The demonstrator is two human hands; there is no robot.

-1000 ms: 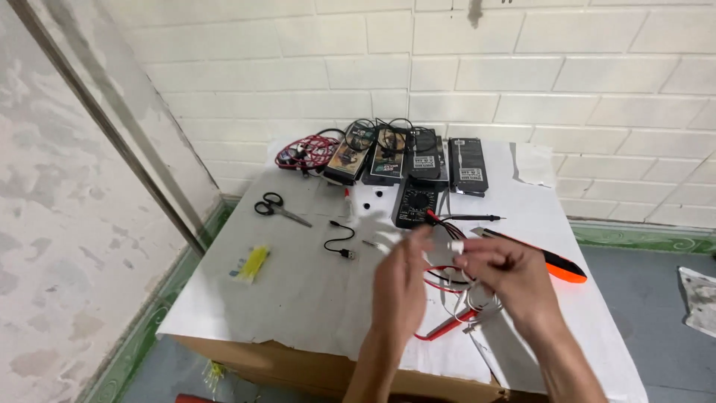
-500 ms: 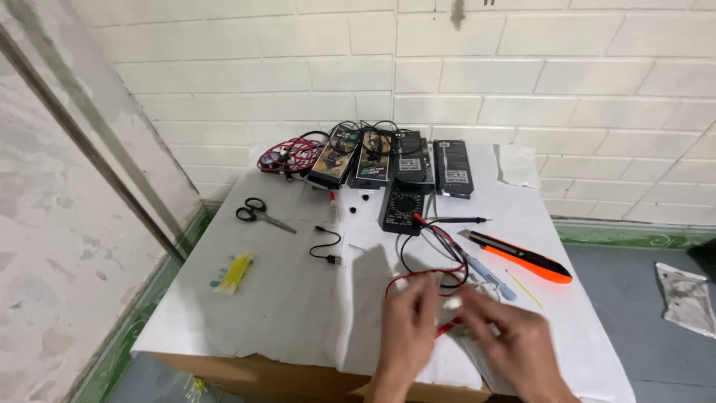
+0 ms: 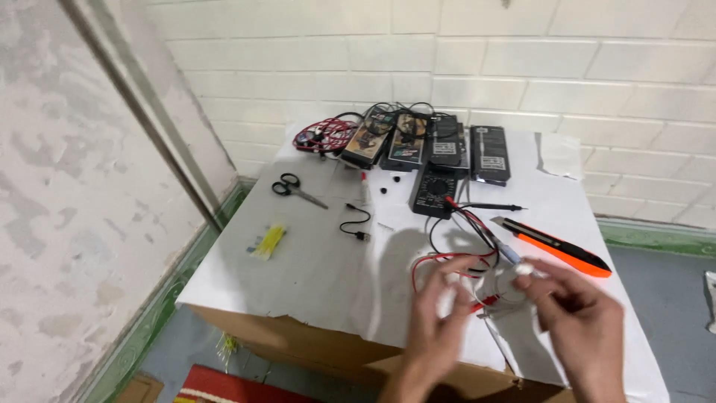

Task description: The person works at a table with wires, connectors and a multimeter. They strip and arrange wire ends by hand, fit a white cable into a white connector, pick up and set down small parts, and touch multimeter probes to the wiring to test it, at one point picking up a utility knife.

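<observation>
**Both hands on the wire bundle at the near edge**

The surface (image 3: 313, 276) in front of me is a box draped in white paper, pushed against a white brick wall. Along its far side lies a row of dark meters (image 3: 440, 145), with one more black meter (image 3: 435, 190) a little nearer me. An orange and black knife (image 3: 556, 242) lies to my right, its long axis running from far-left to near-right. Scissors (image 3: 296, 189) and a short black cable (image 3: 356, 224) sit well to the left.

My left hand (image 3: 432, 328) and right hand (image 3: 582, 328) are raised close together over the near edge, both blurred. Between them is a loose bundle of red and white wires (image 3: 477, 287). My right hand pinches something small and white at the bundle's right end; my left fingers are curled at its left side, though I cannot tell how firmly they grip. The bundle lies crosswise between my hands, just beyond my fingertips, equally near both.
</observation>
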